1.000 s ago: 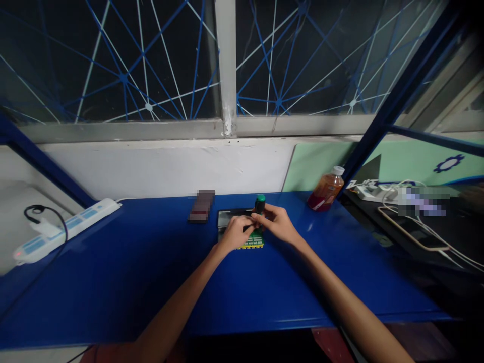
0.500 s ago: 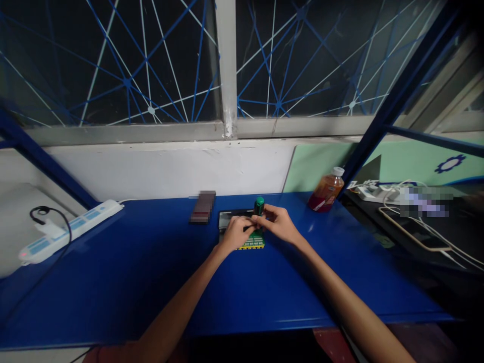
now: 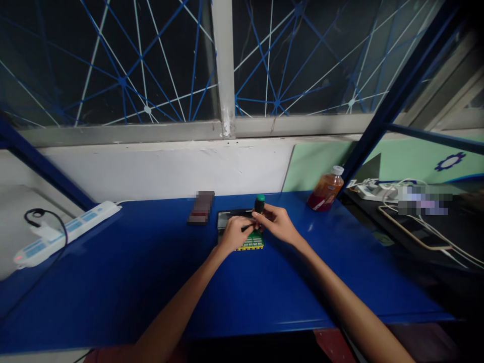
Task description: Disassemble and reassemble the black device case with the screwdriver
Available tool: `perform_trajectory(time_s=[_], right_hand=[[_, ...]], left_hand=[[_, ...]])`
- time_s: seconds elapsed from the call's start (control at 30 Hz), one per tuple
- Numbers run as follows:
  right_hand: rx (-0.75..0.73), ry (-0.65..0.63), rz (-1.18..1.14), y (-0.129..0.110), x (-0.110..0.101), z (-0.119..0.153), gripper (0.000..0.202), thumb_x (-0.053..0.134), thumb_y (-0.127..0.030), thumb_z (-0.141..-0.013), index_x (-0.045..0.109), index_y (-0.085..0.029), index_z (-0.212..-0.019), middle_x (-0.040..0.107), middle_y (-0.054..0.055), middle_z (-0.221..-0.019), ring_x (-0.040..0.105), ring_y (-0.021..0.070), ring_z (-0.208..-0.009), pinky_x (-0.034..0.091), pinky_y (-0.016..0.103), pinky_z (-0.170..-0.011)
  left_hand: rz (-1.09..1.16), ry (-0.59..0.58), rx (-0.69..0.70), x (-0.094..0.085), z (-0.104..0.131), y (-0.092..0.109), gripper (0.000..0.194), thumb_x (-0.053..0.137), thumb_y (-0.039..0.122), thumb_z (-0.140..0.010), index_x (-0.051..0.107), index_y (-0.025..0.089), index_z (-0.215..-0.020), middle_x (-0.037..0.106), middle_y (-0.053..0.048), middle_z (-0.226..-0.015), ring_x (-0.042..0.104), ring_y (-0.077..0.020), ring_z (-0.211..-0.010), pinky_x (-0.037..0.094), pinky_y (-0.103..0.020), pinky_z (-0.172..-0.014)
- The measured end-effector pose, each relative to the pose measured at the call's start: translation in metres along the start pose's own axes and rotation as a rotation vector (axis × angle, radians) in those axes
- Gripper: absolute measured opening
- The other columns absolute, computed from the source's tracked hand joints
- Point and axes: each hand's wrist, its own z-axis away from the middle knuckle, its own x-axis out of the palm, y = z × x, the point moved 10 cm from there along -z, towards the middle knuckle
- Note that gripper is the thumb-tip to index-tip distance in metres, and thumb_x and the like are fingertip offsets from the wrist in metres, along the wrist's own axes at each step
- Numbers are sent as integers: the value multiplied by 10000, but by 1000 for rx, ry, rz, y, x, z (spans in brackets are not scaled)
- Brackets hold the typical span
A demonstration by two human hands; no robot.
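Observation:
My right hand (image 3: 279,222) is closed around an upright screwdriver (image 3: 259,202) with a green cap and a dark grip; its lower end is hidden by my fingers. Close beside it, my left hand (image 3: 234,233) has its fingers bent together at a thin dark piece I cannot identify. Both hands are over a flat case (image 3: 224,220) with a dark, shiny upper part. In its near part shows a green tray (image 3: 254,242) with rows of small pale labels and a yellow-and-black front edge. My left hand covers much of the case.
The case lies on a blue table (image 3: 242,292). A dark, blurred-out flat object (image 3: 201,207) is at its left. Right of my hands stands a bottle of reddish drink (image 3: 325,190). A white power strip (image 3: 71,234) lies far left; a phone (image 3: 414,228) with cables lies far right.
The screwdriver's handle has shifted slightly and shows more of its dark grip, and my right fingers have moved a little on it. The view has turned slightly to the right.

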Motion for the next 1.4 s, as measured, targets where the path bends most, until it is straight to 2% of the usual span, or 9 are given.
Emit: perform_trajectory(time_s=[0.23,0.37,0.5,0.6,0.7,0.97,1.2,1.4], right_hand=[[-4,13,-5,3,-1,-1,324,565,-465,-861,614,-158,-951,665,36,-710,650,175,-599,504,296,-536],[-14,2,14,0,0,-1,311,549,-465,-869,604,-166,-932,657,29,-708,639,167,-613,503,292,-553],[-32,19,91,-3,-4,0,278,604,-451,-834,599,-175,-866,638,12,-686,617,160,-603,488,284,-552],[-24,14,93,0,-4,-1,272,616,-442,-822,607,-172,-853,652,21,-683,620,168,-608,488,290,-554],[-10,16,64,3,-5,-2,280,600,-434,-835,616,-164,-907,665,30,-679,629,173,-599,491,296,-551],[-18,47,98,6,-7,-2,325,664,-443,-779,651,-146,-911,663,20,-670,632,173,-587,497,281,-554],[-13,60,34,8,-10,-3,317,644,-438,-806,646,-146,-930,670,30,-647,630,173,-546,509,300,-545],[-8,109,-51,4,-19,-3,320,665,-451,-785,638,-145,-876,660,29,-629,624,173,-528,510,306,-527]], left_hand=[[43,-24,21,3,0,1,195,547,77,-833,710,184,-845,734,-19,-892,669,-175,-857,495,-305,-827],[6,4,22,-1,-1,2,190,577,66,-812,711,199,-785,738,-10,-879,667,-180,-870,482,-312,-846],[-10,45,18,-5,0,2,109,633,125,-806,716,189,-775,738,-22,-842,670,-181,-808,493,-303,-785],[36,9,23,-2,0,3,119,603,153,-844,718,182,-834,736,-27,-881,669,-174,-823,496,-290,-774],[56,-37,40,2,0,5,175,558,119,-865,718,187,-856,736,-23,-928,666,-172,-891,486,-293,-826],[16,-7,16,2,-1,-3,112,622,139,-831,726,180,-835,738,-31,-885,670,-178,-838,493,-279,-790],[42,-101,36,6,0,2,234,490,132,-904,718,183,-901,729,-29,-944,661,-178,-912,474,-290,-858],[51,-100,10,5,0,-5,169,593,151,-843,719,183,-951,726,-44,-976,649,-195,-939,481,-308,-865]])
